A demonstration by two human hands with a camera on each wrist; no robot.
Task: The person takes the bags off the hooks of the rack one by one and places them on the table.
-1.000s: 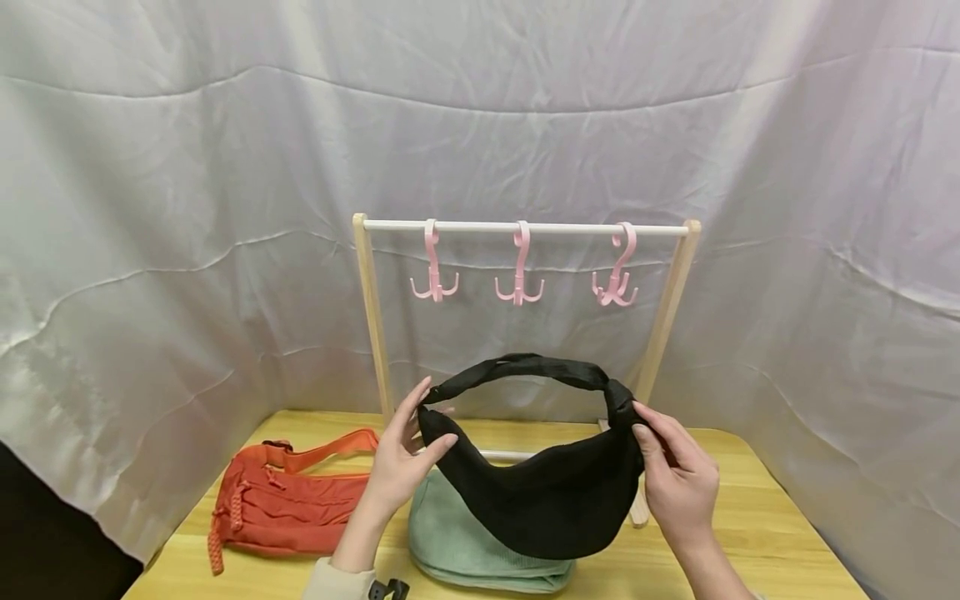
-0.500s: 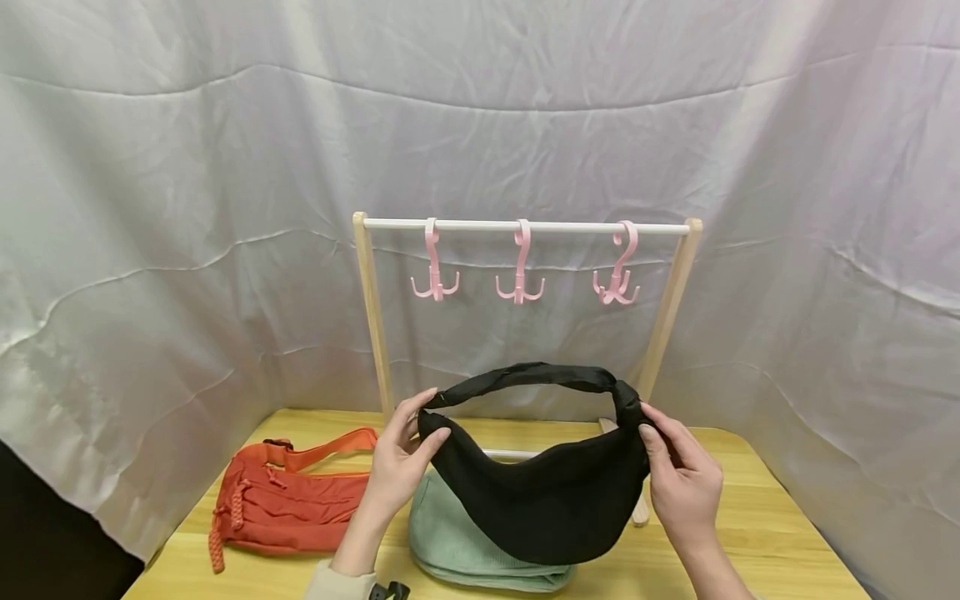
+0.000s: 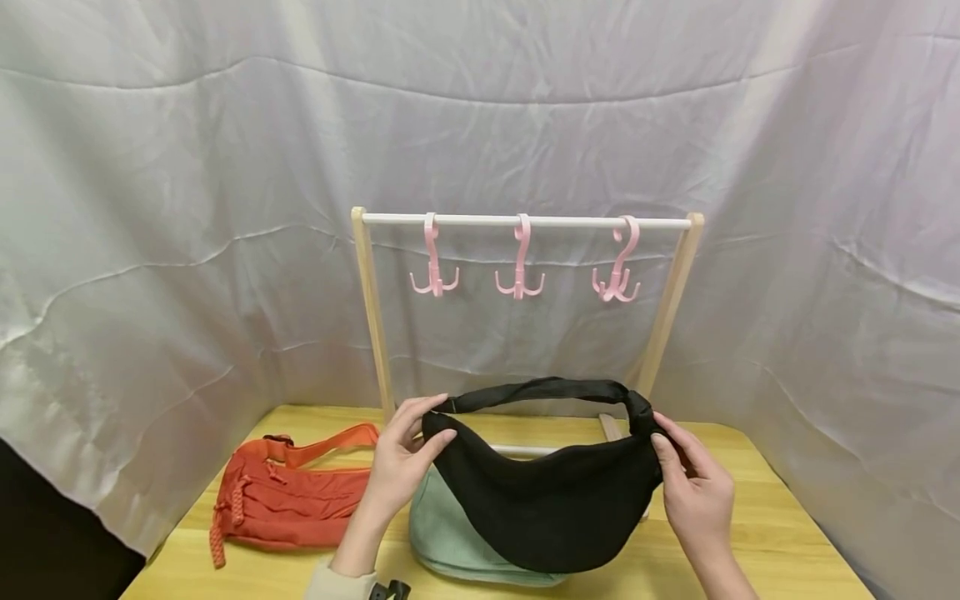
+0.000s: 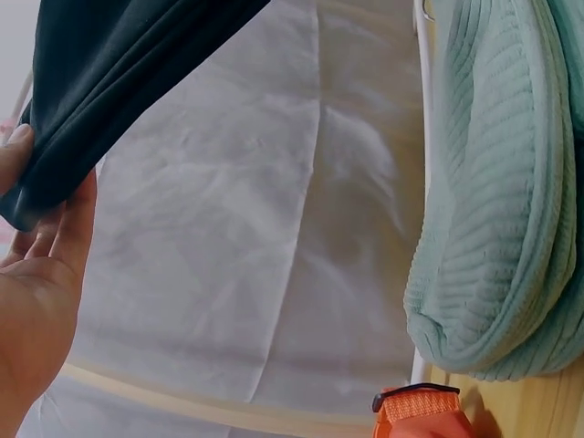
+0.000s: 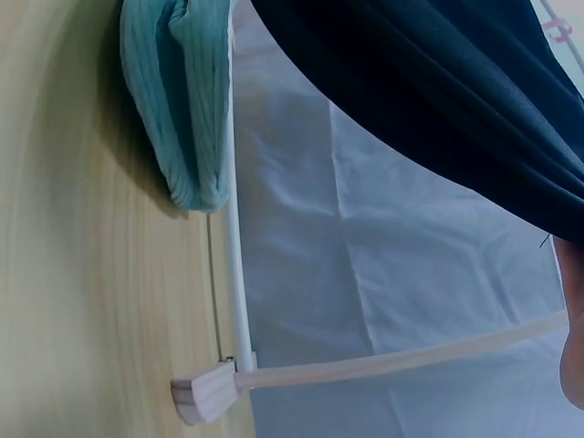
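A black shoulder bag [image 3: 547, 500] with a knotted strap is held up between both hands in the head view. My left hand [image 3: 401, 462] pinches its left end, thumb in front and fingers behind; the left wrist view shows the black cloth [image 4: 109, 82] between thumb and fingers. At the other end, my right hand [image 3: 697, 483] grips the bag just below the strap's knot. Behind and below the black bag lies a green corduroy bag [image 3: 450, 533] on the table, partly hidden by it. In the right wrist view only an edge of the right hand [image 5: 573, 319] shows.
A red-orange waist bag [image 3: 300, 504] lies on the wooden table [image 3: 757, 517] at the left. Behind stands a wooden rack with a white rail [image 3: 480, 220], from which three pink hooks hang, the middle hook [image 3: 520, 258] among them. Grey curtains [image 3: 187, 167] surround the table.
Both hands have lowered the black bag a little and shifted it slightly right, the right hand moving more. The strap sits lower and flatter. The other bags stay put.
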